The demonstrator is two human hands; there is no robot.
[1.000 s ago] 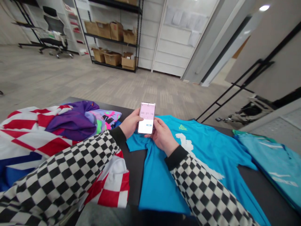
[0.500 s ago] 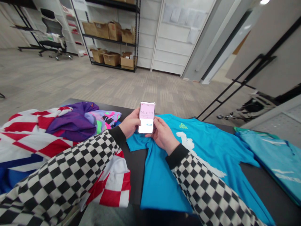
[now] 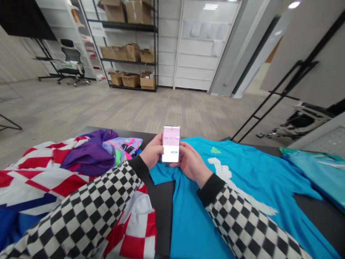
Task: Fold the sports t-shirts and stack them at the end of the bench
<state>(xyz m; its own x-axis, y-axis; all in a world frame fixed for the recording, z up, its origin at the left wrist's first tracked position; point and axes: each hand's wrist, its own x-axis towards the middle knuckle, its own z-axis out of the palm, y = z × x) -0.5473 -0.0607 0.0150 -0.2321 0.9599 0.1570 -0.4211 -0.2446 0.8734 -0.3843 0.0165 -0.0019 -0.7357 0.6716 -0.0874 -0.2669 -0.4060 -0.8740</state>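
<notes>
My left hand [image 3: 152, 154] and my right hand [image 3: 192, 164] both grip a white phone [image 3: 170, 144], held upright above the table with a timer on its pink screen. Both arms wear black-and-white checkered sleeves. Under the hands a bright blue T-shirt [image 3: 237, 183] with a white print and a small green logo lies flat on the dark table [image 3: 160, 194].
A heap of clothes lies at the left: a red-and-white checked garment [image 3: 40, 176], a purple one [image 3: 88, 153] and a neon-patterned one [image 3: 125, 145]. A teal shirt [image 3: 320, 169] lies at the right. Behind are a shelf with cardboard boxes [image 3: 129, 54], an office chair [image 3: 71, 59] and a black rack [image 3: 280, 93].
The view has tilted upward, so hands, phone and table sit lower in the frame. Both hands keep the same hold on the phone.
</notes>
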